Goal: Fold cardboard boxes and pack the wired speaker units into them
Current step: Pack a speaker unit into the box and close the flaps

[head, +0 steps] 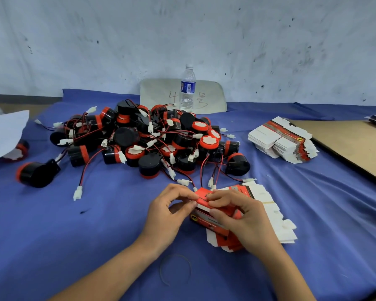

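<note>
Red-and-white printed cardboard box (206, 206), partly folded up, sits at the near centre of the blue cloth-covered table (96, 224), held between both hands. The left hand (167, 216) pinches the box's left end, with its thumb below and its curled fingertips on the red top flap. The right hand (245, 220) grips the box from the other side, fingers bent over the top flap and thumb pressed against the near face. The box rests on a fanned stack of flat red-and-white box blanks (269, 207), which spreads out under and beyond the right hand.

Just behind the box lies a large tangled pile of black-and-red cylindrical speaker units (148, 137), their red and black wires ending in white plastic connectors; a few connectors reach almost to the box. One more black-and-red speaker unit (36, 173) lies on its side, apart at the left. A second stack of flat box blanks (282, 140) sits well to the right, beside a brown cardboard sheet (352, 144). A clear plastic water bottle (187, 88) stands upright behind the pile, in front of a pale board (159, 94) leaning on the wall.
</note>
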Available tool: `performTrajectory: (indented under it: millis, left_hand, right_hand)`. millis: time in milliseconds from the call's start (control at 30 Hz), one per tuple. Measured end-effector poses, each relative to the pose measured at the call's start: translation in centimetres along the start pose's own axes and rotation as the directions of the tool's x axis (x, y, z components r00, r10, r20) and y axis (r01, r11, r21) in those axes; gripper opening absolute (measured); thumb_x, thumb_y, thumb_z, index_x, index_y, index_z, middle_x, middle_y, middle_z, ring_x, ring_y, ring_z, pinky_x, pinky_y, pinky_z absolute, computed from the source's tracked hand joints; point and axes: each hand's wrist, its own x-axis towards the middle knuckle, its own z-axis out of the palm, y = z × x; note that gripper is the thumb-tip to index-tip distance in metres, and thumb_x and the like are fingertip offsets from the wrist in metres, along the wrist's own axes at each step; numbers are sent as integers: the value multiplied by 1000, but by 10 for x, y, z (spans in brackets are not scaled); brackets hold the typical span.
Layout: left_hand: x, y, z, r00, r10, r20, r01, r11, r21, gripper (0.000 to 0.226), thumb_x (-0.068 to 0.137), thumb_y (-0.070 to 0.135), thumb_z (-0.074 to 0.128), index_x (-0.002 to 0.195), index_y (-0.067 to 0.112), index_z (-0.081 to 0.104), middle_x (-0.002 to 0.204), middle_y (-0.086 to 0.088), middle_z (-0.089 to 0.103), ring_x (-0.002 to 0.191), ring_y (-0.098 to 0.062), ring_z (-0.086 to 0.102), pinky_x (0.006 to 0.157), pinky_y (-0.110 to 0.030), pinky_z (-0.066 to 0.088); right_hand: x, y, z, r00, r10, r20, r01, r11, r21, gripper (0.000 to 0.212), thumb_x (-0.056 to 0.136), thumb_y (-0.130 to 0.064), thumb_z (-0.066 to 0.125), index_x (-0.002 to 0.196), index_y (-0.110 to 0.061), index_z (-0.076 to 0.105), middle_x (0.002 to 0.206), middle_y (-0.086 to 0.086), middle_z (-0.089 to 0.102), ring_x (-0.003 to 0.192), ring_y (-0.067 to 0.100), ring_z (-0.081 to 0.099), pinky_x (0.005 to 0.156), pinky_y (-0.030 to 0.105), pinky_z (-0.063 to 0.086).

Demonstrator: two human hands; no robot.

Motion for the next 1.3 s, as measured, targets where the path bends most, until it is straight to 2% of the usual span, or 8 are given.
performTrajectory:
  millis: [133,300,633,867,1033,1133,1200,1300]
  left_hand:
    - [7,-3,-6,997,-5,71,8,999,-41,22,82,0,70,82,22,73,93,6,63,93,-11,62,80,-18,50]
    - [10,-6,-9,994,15,105,-6,996,-87,9,75,21,71,82,25,76,94,8,64,96,-12,62,82,-19,50]
    - [7,-9,-7,975,206,87,-215,970,110,10,81,16,72,88,22,71,89,10,60,85,-7,62,79,-15,49]
    - [8,-6,-2,938,335,93,-348,904,248,5,81,13,73,85,11,73,89,6,59,84,-7,60,74,-28,52]
    - [8,-5,0,916,383,117,-401,872,281,4,80,12,73,83,10,74,88,2,62,85,-3,59,77,-18,49]
    - [8,-4,1,920,360,155,-389,885,257,4,80,11,73,83,9,74,87,3,63,85,0,59,79,-13,46]
    - [9,-4,0,926,338,167,-370,898,238,6,79,11,74,85,9,75,87,4,65,86,-1,60,80,-14,47]
    - [8,-5,-4,934,299,198,-337,919,203,8,81,8,74,88,10,76,91,5,68,89,-4,64,82,-19,50]
  right_hand:
    - [0,3,-2,1000,-8,10,8,1000,8,28,76,-1,77,78,-29,70,97,-15,71,98,2,65,84,11,46]
    - [0,5,-3,1000,-8,21,7,998,56,28,77,0,76,77,-26,69,98,-13,72,98,4,65,83,12,46]
    - [-1,7,-3,997,-60,52,60,998,4,26,76,0,76,77,-23,65,102,-13,69,99,5,64,83,11,44]
    - [-1,9,-7,999,-1,54,-2,998,56,30,76,11,71,72,-18,61,100,-11,70,99,3,63,82,10,44]
    - [-1,12,-12,993,13,118,-20,998,60,30,77,11,70,72,-17,59,105,-12,69,119,-3,52,92,8,37]
    - [1,16,-16,983,40,179,-47,998,39,25,78,3,74,73,-19,62,111,-15,69,130,-8,39,98,5,31]
    - [1,16,-19,977,64,203,-74,996,42,16,76,-14,78,72,-22,65,115,-18,68,133,-9,33,100,4,28]
    - [1,14,-23,969,115,220,-135,988,77,15,67,-33,77,77,-24,70,122,-23,63,135,-11,28,107,16,25]
